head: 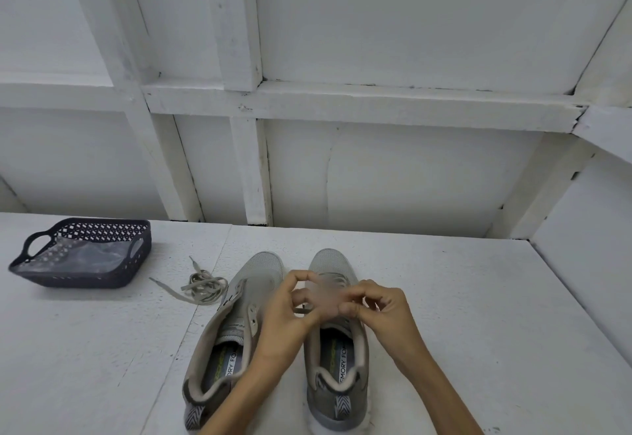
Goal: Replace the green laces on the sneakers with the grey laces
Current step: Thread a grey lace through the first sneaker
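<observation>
On table, sneakers point away.

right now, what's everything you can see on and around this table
left sneaker: one, grey, mid-table, unlaced
right sneaker: one, grey, beside it, under the hands
loose lace: one, grey, bundled left of the sneakers
basket: one, dark, far left, clear plastic inside
table: one, white
wall: white, behind
left hand: pinches a grey lace strip
right hand: fingers curled, grip blurred
</observation>
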{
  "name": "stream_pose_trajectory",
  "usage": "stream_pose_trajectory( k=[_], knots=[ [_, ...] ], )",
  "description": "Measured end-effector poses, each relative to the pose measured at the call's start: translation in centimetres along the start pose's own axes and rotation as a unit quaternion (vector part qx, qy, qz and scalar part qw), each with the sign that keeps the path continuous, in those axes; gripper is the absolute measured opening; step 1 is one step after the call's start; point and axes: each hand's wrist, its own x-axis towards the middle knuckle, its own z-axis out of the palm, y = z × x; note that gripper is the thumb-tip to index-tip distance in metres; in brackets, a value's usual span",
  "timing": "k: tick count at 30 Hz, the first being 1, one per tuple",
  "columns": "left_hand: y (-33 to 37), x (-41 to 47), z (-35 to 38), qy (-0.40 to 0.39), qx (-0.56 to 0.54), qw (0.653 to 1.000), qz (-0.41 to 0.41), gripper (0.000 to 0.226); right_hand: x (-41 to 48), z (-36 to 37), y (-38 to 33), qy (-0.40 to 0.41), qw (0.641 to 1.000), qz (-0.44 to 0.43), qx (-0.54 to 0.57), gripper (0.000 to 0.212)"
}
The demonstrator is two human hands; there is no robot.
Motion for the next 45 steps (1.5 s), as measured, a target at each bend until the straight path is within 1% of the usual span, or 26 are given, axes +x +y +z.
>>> stream_pose_trajectory(
  k=[3, 7, 11, 14, 18, 21, 23, 25, 27, 29, 31, 33, 35, 37, 39, 41, 43, 45],
  knots=[
    [-0.3, 0.6, -0.3, -0.018, -0.019, 0.999, -0.026, 0.054, 0.7, -0.6, 0.0, -0.069, 0.998, -0.002, 0.002, 0.019],
    [-0.6, 0.9, -0.6, -0.026, -0.002, 0.999, -0.032, 0.050, 1.7, -1.0, -0.2, -0.096, 0.995, -0.009, -0.031, 0.010],
    [-0.7, 1.0, -0.7, -0.041, 0.016, 0.999, -0.007, 0.045, 1.9, -1.1, -0.2, -0.087, 0.994, -0.035, -0.051, 0.006],
    [-0.7, 1.1, -0.6, -0.078, 0.034, 0.996, 0.016, 0.039, 1.8, -1.1, 0.0, -0.057, 0.993, -0.060, -0.088, 0.011],
    [-0.8, 1.5, -0.6, -0.126, 0.043, 0.991, 0.016, 0.028, 1.6, -1.1, -0.5, -0.036, 0.992, -0.070, -0.096, 0.013],
    [-1.0, 1.7, -0.2, -0.120, 0.065, 0.990, 0.023, 0.033, 1.7, -0.8, -1.4, -0.033, 0.994, -0.065, -0.078, 0.013],
    [-1.2, 1.6, 0.6, -0.104, 0.084, 0.990, 0.034, 0.038, 2.0, -0.5, -2.4, -0.040, 0.995, -0.074, -0.057, 0.018],
    [-2.1, 1.3, 1.5, -0.069, 0.104, 0.991, 0.048, 0.061, 2.5, -0.1, -3.7, -0.044, 0.995, -0.083, -0.035, 0.021],
    [-3.2, 1.0, 2.3, -0.025, 0.146, 0.987, 0.064, 0.084, 3.1, 0.3, -5.1, -0.046, 0.995, -0.090, -0.003, 0.021],
    [-3.9, 0.8, 2.4, 0.002, 0.132, 0.989, 0.064, 0.094, 3.7, 0.7, -6.4, -0.043, 0.993, -0.103, 0.039, 0.020],
    [-4.3, 0.7, 2.3, 0.011, 0.114, 0.992, 0.054, 0.099, 4.4, 0.9, -7.5, -0.035, 0.988, -0.124, 0.088, 0.017],
    [-4.5, 0.6, 2.1, 0.015, 0.082, 0.996, 0.031, 0.102, 5.2, 0.9, -8.1, -0.034, 0.985, -0.136, 0.102, 0.016],
    [-4.6, 0.5, 2.0, 0.019, 0.056, 0.998, 0.013, 0.097, 5.6, 1.2, -8.2, -0.039, 0.983, -0.135, 0.117, 0.018],
    [-4.4, 0.4, 2.0, 0.017, 0.051, 0.998, 0.013, 0.090, 5.5, 1.6, -7.9, -0.047, 0.980, -0.127, 0.145, 0.016],
    [-4.4, 0.5, 2.0, 0.005, 0.051, 0.999, 0.016, 0.087, 5.3, 1.7, -7.7, -0.051, 0.976, -0.119, 0.173, 0.012],
    [-4.7, 0.6, 1.9, -0.003, 0.054, 0.998, 0.009, 0.091, 5.1, 1.4, -7.6, -0.044, 0.978, -0.112, 0.167, 0.012],
    [-5.0, 0.6, 1.8, -0.011, 0.058, 0.998, 0.003, 0.094, 4.9, 0.8, -7.4, -0.032, 0.984, -0.110, 0.138, 0.013],
    [-4.9, 0.3, 1.6, -0.004, 0.015, 1.000, -0.007, 0.088, 4.5, 0.1, -7.1, -0.022, 0.986, -0.099, 0.131, 0.006]
  ],
)
